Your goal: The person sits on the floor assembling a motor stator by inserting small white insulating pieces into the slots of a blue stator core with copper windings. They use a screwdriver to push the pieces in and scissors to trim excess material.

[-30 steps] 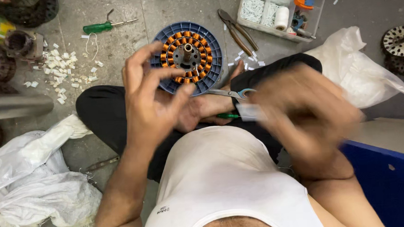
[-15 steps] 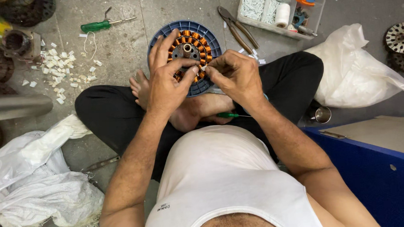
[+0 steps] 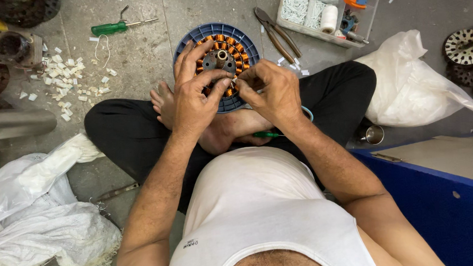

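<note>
Stator [image 3: 218, 64] on floor, just beyond crossed feet. Left hand [image 3: 194, 97] grip pinching something tiny at near-edge copper coils; right hand [image 3: 272, 90] grip pinched alongside, touching left, item too small to ID. Risk, prob.: thin wire nicked or snapped if tugged hard; stator sliding, unclamped. Count: 1 stator, 1 green screwdriver [image 3: 115, 27] far-left of it, 1 pliers [image 3: 277, 33] right, 1 parts tray [image 3: 330, 9] beyond.
</note>
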